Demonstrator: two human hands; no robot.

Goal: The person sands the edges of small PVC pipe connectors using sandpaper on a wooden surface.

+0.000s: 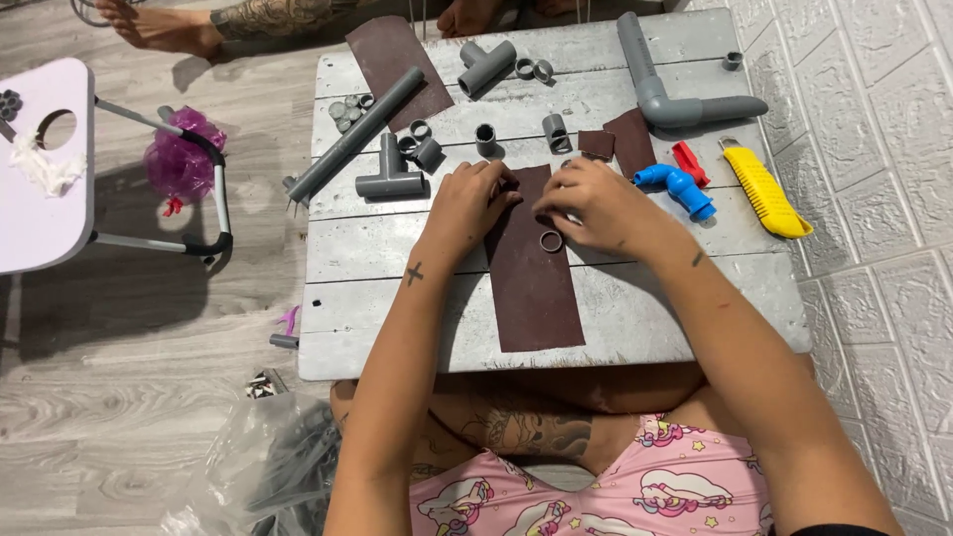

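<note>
Our left hand (471,199) and right hand (594,203) rest with fingers curled on the brown sandpaper strip (531,288) mid-tabletop (695,318); whether either pinches anything we cannot tell. A small grey ring (551,240) lies just near the right hand.

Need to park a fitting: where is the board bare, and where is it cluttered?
Bare: the near planks on both sides of the sandpaper strip, under the left hand and right hand. Crowded: the far half, around the long pipe, tee fitting, elbow pipe and yellow cutter.

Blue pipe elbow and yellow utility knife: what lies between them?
In the head view, a small red fitting lies between the blue pipe elbow and the yellow utility knife; otherwise bare board.
</note>
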